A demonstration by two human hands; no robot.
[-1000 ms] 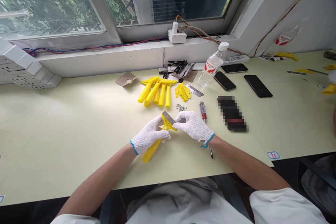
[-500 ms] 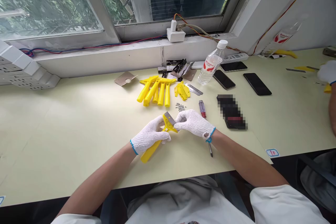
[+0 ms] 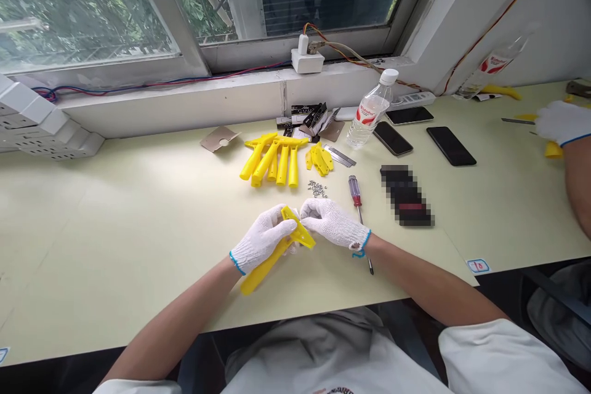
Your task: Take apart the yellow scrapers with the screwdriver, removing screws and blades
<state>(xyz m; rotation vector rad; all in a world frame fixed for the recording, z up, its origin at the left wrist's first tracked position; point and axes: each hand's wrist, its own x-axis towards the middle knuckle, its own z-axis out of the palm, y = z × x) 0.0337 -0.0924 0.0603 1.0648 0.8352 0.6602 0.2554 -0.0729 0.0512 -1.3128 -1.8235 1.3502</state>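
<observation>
My left hand (image 3: 265, 239), in a white glove, is closed around a yellow scraper (image 3: 263, 272) just below its wide head, with the handle slanting down to the left. My right hand (image 3: 333, 221), also gloved, is pinched beside the scraper head; what its fingertips hold is too small or hidden to name. Beyond both hands lie small screws (image 3: 317, 189). A screwdriver (image 3: 354, 191) with a clear and red handle lies partly behind my right wrist. Farther back are yellow scraper handles (image 3: 265, 163), small yellow plates (image 3: 319, 159) and metal blades (image 3: 340, 156).
A water bottle (image 3: 368, 112) stands at the back, near several phones (image 3: 451, 146). Black packaging (image 3: 308, 118) and a cardboard piece (image 3: 218, 138) lie by the window wall. At the right edge a person's gloved hand (image 3: 562, 123) is over the table.
The scraper has turned in my left hand, and its grey blade no longer shows. My right hand has shifted slightly left, uncovering the screwdriver shaft. The other person's hand has moved left.
</observation>
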